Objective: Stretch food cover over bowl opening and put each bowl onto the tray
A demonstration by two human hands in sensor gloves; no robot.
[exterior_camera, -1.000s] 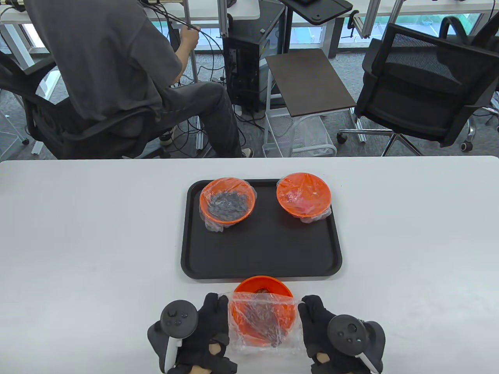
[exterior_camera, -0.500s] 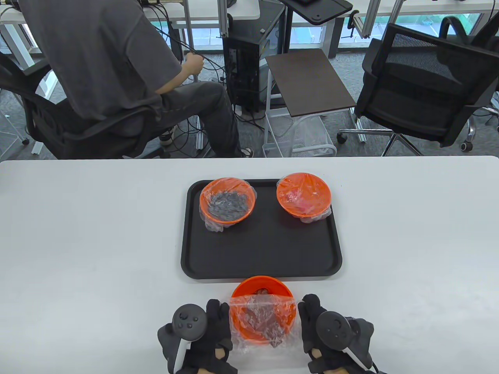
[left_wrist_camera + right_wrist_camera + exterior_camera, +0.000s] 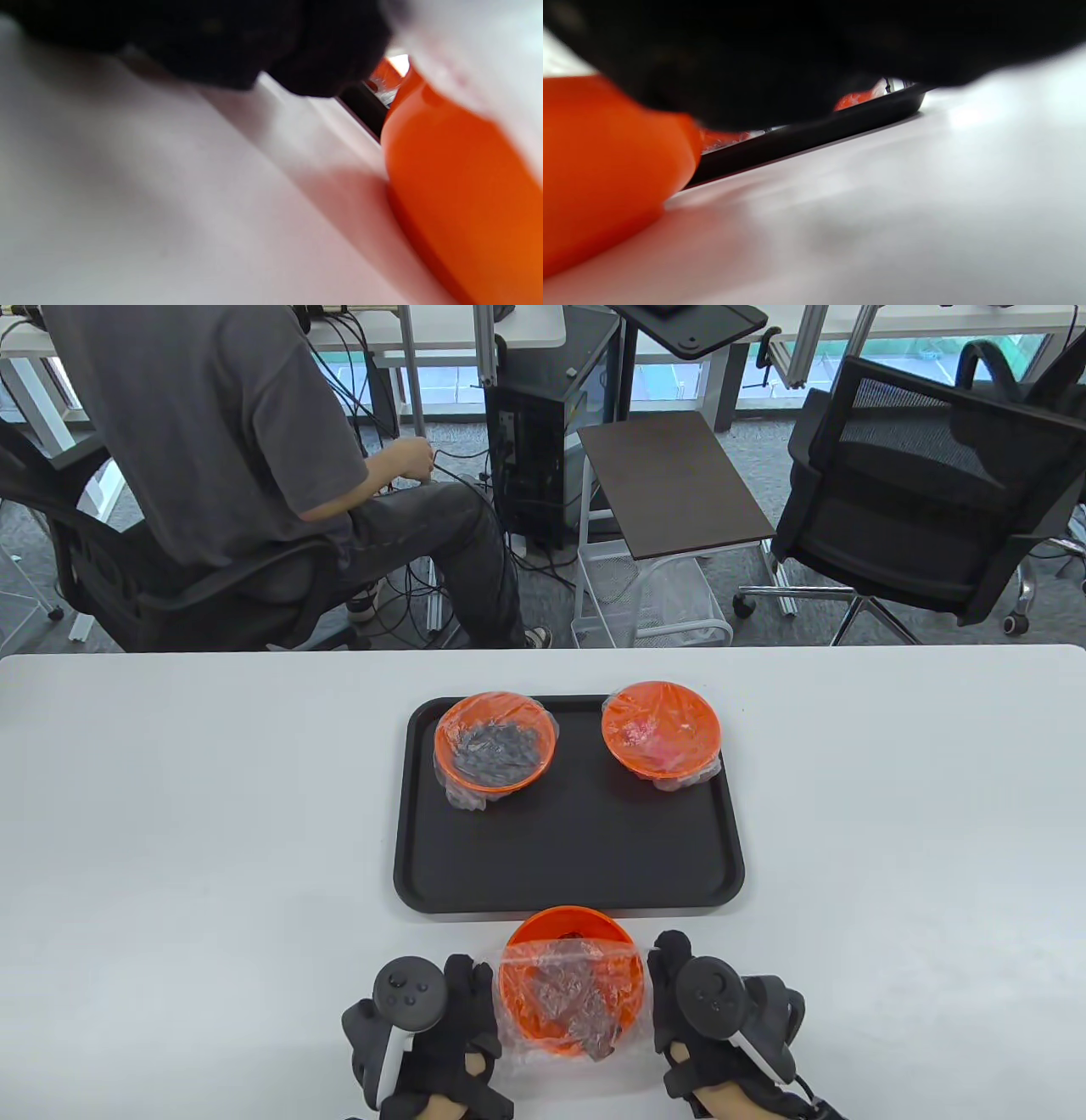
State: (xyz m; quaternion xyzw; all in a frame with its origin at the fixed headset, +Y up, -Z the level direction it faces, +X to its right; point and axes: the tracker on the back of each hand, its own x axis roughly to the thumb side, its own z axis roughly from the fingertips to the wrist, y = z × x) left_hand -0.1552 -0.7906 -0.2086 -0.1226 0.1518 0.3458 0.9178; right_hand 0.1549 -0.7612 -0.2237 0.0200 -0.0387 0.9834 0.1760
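Note:
An orange bowl (image 3: 570,929) with dark food stands on the white table just in front of the black tray (image 3: 568,865). A clear plastic food cover (image 3: 567,984) lies over the near part of its opening; the far rim is bare. My left hand (image 3: 471,988) grips the cover's left edge, and my right hand (image 3: 666,976) grips its right edge. In the left wrist view the bowl's orange wall (image 3: 462,186) fills the right side under my dark fingers (image 3: 297,55). The right wrist view shows the bowl (image 3: 606,169) at left and the tray's edge (image 3: 814,131).
Two covered orange bowls (image 3: 495,745) (image 3: 662,729) stand at the back of the tray. A person (image 3: 221,432) sits on a chair beyond the table's far edge. An office chair (image 3: 916,492) and a small side table (image 3: 670,483) stand behind too.
Both hands have moved forward along the bowl's sides, drawing the cover further over the opening. The seated person's hand has dropped lower.

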